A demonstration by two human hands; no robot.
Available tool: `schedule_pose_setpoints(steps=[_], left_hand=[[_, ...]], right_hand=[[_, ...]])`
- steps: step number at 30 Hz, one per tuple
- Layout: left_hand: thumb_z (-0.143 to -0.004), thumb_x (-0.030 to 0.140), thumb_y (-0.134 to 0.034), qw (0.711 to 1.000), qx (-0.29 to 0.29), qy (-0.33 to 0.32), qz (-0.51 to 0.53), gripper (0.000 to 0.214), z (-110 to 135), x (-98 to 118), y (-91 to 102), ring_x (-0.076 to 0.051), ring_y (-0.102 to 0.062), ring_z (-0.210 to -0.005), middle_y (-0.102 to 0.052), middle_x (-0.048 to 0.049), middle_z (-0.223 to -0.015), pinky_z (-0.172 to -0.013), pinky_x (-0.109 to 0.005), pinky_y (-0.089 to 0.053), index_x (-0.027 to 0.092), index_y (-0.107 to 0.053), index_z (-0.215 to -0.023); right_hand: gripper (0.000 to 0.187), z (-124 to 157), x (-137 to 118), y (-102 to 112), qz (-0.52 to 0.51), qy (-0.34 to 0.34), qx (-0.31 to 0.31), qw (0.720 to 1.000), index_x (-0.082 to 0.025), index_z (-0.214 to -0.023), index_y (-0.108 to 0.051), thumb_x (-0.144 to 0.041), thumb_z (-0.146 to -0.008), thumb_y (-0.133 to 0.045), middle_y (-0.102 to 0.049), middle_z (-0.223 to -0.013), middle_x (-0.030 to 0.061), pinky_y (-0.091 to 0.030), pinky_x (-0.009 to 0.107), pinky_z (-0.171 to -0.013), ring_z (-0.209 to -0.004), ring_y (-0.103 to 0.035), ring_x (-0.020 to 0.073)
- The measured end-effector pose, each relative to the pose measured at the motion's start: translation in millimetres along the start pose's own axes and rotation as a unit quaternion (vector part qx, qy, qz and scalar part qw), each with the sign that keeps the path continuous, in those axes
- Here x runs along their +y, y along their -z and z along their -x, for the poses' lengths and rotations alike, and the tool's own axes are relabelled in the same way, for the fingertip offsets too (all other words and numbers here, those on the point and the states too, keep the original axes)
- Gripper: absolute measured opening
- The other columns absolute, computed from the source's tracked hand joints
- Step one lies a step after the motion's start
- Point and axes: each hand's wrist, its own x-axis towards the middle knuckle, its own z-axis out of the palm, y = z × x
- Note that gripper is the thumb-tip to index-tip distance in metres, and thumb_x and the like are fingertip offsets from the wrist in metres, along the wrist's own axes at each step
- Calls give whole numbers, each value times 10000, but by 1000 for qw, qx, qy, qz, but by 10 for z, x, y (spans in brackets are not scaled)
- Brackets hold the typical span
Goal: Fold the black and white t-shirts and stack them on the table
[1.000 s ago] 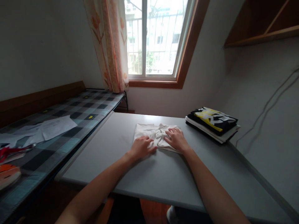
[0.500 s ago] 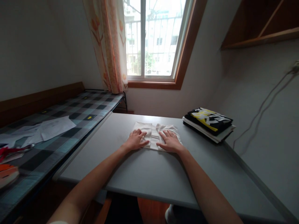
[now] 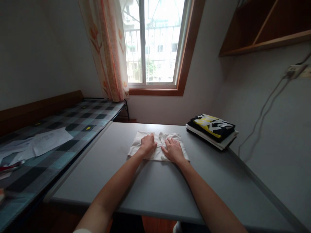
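Observation:
A folded cream-white garment (image 3: 136, 145) lies flat near the far middle of the grey table (image 3: 157, 191). My left hand (image 3: 148, 143) rests on its middle with the fingers curled down onto the cloth. Just to the right, my right hand (image 3: 173, 149) lies flat on the garment, fingers stretched forward and together. The two hands sit side by side, almost touching. Both forearms reach in from the near edge of the table.
A stack of folded clothes (image 3: 211, 130), black and yellow on top, sits at the table's far right by the wall. A checked bed (image 3: 58, 129) with loose papers (image 3: 46, 142) runs along the left. Window (image 3: 153, 45), curtain (image 3: 107, 48) and wall shelf (image 3: 264, 29) lie beyond.
The garment went from bunched to smoothed flat. My hands moved from spread apart on it to close together at its middle, and my left fingers curled. The view shifted slightly.

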Motion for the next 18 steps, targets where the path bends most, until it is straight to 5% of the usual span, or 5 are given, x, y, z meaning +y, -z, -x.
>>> schedule_pose_setpoints(steps=[9,18], left_hand=[[-865,241,-545,999,17,-19,22,226,-86,-5,43,-250,-660,-966,-698,-151,-1007,-781,-292,-474,155,-676,-1027],[-888,512,-496,994,60,-71,54,398,61,-69,-146,-267,-607,-971,-652,-139,-1049,-814,-342,-436,176,-672,-1011]], right_hand=[[541,-12,2,-3,-6,2,0,1000,-115,-1343,-534,-440,-926,-419,-461,-1449,162,-182,461,-1125,-1379,-324,309],[495,-7,7,-1,-10,0,13,1000,-149,-1305,-566,-424,-908,-456,-499,-1421,135,-196,441,-1113,-1357,-355,288]])
